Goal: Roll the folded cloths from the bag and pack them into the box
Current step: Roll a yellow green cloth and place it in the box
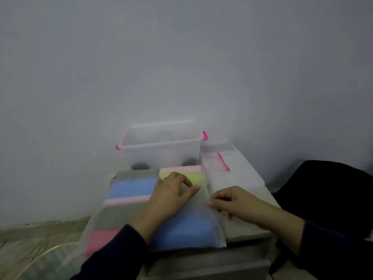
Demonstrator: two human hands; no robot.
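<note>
Frosted, limp bag (113, 223) of soft, light cloths (132, 187); left hand (169, 196) rests on it, fingers loosely curled, right hand (232, 200) pinches its right edge, best hold.

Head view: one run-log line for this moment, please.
left hand on bag | right hand pinching bag edge | cloths inside | box open

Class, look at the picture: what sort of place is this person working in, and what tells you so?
Probably a plain room at home, not a workshop: a bare white wall, a clear storage box with pink clips, and a frosted bag of coloured folded cloths on a low stand.
</note>
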